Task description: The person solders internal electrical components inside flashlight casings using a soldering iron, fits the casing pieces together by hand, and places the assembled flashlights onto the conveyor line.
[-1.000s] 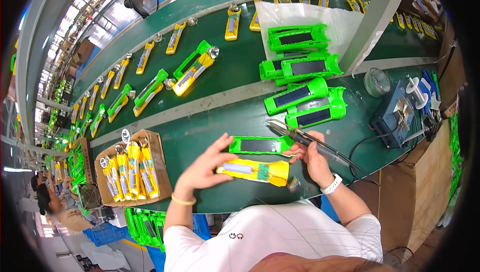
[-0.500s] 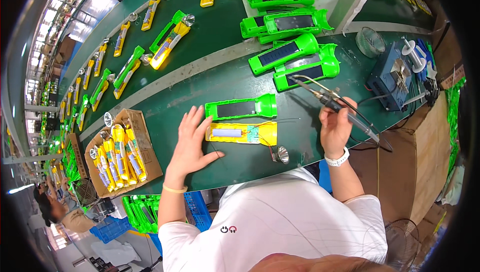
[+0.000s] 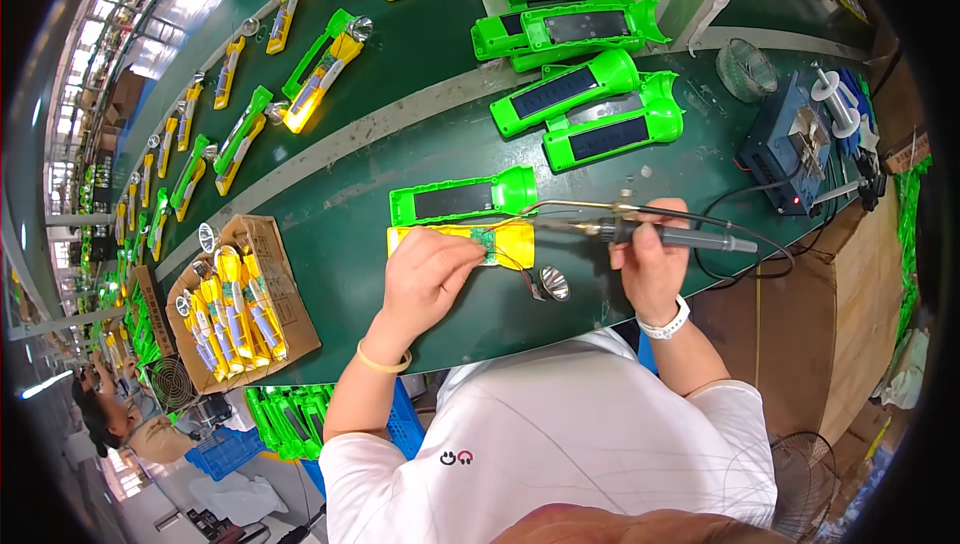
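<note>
My left hand (image 3: 428, 274) bends over a yellow flashlight half-shell (image 3: 516, 246), its fingertips pinched at the small green circuit board (image 3: 485, 240). Whatever they pinch is too small to make out, and the hand covers the shell's left part. In my right hand (image 3: 652, 269) is a soldering iron (image 3: 690, 237) with a thin curved tube along it. Its tip points left, at or just over the board; contact cannot be made out. A wired reflector (image 3: 553, 284) lies just below the shell. Directly behind lies a green shell with a dark panel (image 3: 452, 201).
More green shells (image 3: 610, 134) are piled at the back. At right stand a blue soldering station (image 3: 790, 159), a solder spool (image 3: 835, 104) and a glass bowl (image 3: 746, 70). A carton (image 3: 285, 284) of yellow assemblies sits at left. Several flashlight parts (image 3: 325, 74) line the far strip.
My left hand has gone from lying spread beside the yellow shell to pinching at its board. My right hand has swung the soldering iron down and left, bringing its tip to the board.
</note>
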Available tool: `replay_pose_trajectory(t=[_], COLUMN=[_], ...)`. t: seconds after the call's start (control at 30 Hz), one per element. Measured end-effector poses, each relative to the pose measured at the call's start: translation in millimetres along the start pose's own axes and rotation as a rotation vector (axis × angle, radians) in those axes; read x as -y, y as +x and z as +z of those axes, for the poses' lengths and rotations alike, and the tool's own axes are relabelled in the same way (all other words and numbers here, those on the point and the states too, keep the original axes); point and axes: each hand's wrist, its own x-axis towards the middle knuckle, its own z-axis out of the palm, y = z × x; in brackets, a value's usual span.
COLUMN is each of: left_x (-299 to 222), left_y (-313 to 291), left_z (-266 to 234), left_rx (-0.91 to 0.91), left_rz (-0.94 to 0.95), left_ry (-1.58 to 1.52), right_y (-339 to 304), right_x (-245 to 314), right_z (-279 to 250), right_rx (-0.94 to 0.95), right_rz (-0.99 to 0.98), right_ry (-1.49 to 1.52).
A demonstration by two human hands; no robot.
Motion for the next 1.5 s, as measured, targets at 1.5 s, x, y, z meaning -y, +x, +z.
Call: replay_pose_trajectory(t=[1.5], left_x=[-4.6], left_y=[8.3], left_z=[-4.2], left_rx=[0.125], left_rz=[-0.14], left_ry=[0.087], right_y=[-4.9], right_x=[-25.5], right_z=[3.6], right_rx=[0.248], right_rz=[0.076], right_ry=[-0.282])
